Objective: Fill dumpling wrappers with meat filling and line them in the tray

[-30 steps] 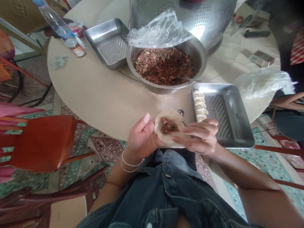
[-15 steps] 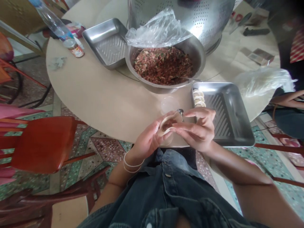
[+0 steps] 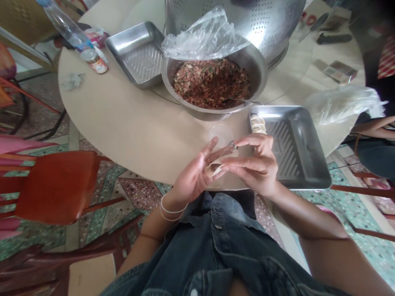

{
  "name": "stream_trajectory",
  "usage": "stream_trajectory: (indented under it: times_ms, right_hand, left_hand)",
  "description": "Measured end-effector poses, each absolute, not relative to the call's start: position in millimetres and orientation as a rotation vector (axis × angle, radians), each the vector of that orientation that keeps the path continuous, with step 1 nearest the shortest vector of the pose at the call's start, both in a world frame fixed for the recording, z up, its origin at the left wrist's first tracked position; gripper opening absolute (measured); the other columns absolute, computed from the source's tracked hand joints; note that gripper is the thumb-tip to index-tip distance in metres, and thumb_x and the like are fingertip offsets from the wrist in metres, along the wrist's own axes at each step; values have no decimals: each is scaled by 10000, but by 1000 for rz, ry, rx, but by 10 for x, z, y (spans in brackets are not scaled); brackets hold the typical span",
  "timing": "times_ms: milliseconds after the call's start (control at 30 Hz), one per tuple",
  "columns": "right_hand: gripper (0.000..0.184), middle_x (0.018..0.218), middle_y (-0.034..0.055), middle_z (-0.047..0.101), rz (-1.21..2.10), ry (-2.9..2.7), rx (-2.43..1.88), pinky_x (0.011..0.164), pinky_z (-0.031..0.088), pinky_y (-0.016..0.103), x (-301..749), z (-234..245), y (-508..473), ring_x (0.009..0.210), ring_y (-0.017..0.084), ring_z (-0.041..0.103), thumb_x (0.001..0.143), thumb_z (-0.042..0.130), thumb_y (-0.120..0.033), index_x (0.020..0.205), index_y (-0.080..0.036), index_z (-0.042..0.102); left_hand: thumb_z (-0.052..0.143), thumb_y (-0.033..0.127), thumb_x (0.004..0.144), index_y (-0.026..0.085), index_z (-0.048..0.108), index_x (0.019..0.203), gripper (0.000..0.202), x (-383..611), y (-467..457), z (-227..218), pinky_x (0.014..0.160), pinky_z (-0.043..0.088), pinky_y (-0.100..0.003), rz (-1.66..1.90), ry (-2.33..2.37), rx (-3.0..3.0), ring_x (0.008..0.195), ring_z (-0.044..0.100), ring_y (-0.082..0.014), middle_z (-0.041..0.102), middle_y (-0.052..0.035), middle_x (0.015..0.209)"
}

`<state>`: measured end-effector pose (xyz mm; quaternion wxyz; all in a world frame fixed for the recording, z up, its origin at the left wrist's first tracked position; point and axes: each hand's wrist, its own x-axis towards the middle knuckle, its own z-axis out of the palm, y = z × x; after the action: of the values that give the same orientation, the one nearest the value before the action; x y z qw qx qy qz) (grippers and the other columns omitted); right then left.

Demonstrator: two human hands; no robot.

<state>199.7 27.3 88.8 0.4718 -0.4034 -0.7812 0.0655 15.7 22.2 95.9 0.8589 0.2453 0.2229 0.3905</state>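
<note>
A folded dumpling wrapper (image 3: 217, 166) with meat filling sits between both hands at the near edge of the round table (image 3: 123, 119). My left hand (image 3: 194, 176) cradles it from below, thumb and fingers pressed on its edge. My right hand (image 3: 254, 164) pinches the wrapper's rim from the right. Just behind the hands lies a spoon (image 3: 233, 144) and a small clear lid (image 3: 219, 133). Right of them a steel tray (image 3: 296, 144) holds a row of finished dumplings (image 3: 257, 123). A steel bowl (image 3: 253, 65) of minced filling (image 3: 211, 84) stands beyond.
A second steel tray (image 3: 138, 51), a big colander (image 3: 247, 20), plastic bags (image 3: 203, 39) (image 3: 339, 105), a bottle (image 3: 66, 26) and small jars are on the table. Another person's arm (image 3: 375, 131) is at the right. Red wooden chairs (image 3: 55, 185) stand at the left.
The wrapper lay open and flat with filling showing; both hands have folded it shut and lifted it slightly toward the table, fingers now pinching its edge.
</note>
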Motion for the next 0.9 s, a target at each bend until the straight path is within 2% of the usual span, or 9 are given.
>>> stream_trajectory:
  times_ms: [100, 167, 367, 433, 600, 767, 833, 900]
  right_hand:
    - [100, 972, -10, 584, 102, -1767, -1109, 893, 455, 401, 1954, 916, 283, 972, 163, 579, 796, 734, -308, 887, -350, 740]
    - [91, 944, -8, 589, 29, -1699, -1182, 879, 459, 408, 1926, 926, 290, 954, 170, 581, 784, 746, -305, 865, -346, 740]
    - [112, 963, 0, 596, -75, -1812, -1158, 857, 432, 408, 1915, 946, 292, 969, 184, 564, 801, 730, -274, 905, -310, 710]
    - [114, 971, 9, 588, -136, -1873, -1131, 852, 423, 407, 1927, 955, 282, 971, 190, 562, 811, 718, -269, 921, -290, 698]
    - [138, 1024, 21, 571, -226, -1949, -1167, 889, 397, 408, 1957, 956, 246, 1033, 223, 537, 803, 721, -275, 930, -297, 671]
    - [414, 1072, 39, 571, -166, -1898, -1198, 892, 382, 413, 1999, 943, 238, 1036, 241, 541, 771, 752, -327, 1161, -339, 613]
    - [379, 1109, 31, 565, -169, -1947, -1205, 897, 372, 413, 2010, 939, 245, 1067, 243, 528, 784, 738, -352, 1146, -364, 627]
    - [266, 1119, 6, 561, -163, -1988, -1193, 905, 353, 414, 2010, 938, 252, 1093, 239, 508, 803, 718, -354, 1061, -395, 668]
  left_hand:
    - [332, 579, 937, 229, 460, 1390, 587, 284, 217, 929, 1200, 277, -435, 917, 455, 402, 1436, 354, -252, 467, -59, 1494]
    - [286, 596, 930, 249, 451, 1398, 606, 382, 180, 895, 1217, 241, -421, 1014, 463, 426, 1473, 274, -230, 448, -22, 1508]
    - [339, 590, 927, 326, 500, 1370, 540, 477, 91, 809, 1213, 230, -417, 1133, 458, 635, 1500, 192, -234, 322, 61, 1582]
    - [366, 568, 940, 325, 521, 1360, 509, 452, 100, 772, 1214, 224, -406, 1119, 454, 712, 1495, 209, -238, 331, 50, 1580]
    - [408, 504, 958, 238, 575, 1320, 480, 398, 134, 715, 1182, 295, -407, 1080, 434, 782, 1424, 367, -259, 486, -52, 1483]
    - [392, 530, 954, 228, 654, 1208, 474, 368, 138, 708, 1123, 379, -415, 1089, 443, 779, 1348, 467, -272, 568, -75, 1397]
    - [407, 531, 948, 235, 660, 1187, 457, 358, 143, 717, 1124, 376, -417, 1094, 459, 763, 1336, 481, -270, 588, -72, 1371]
    - [450, 508, 938, 260, 582, 1290, 451, 358, 151, 735, 1128, 368, -432, 1082, 476, 736, 1343, 476, -272, 589, -68, 1367]
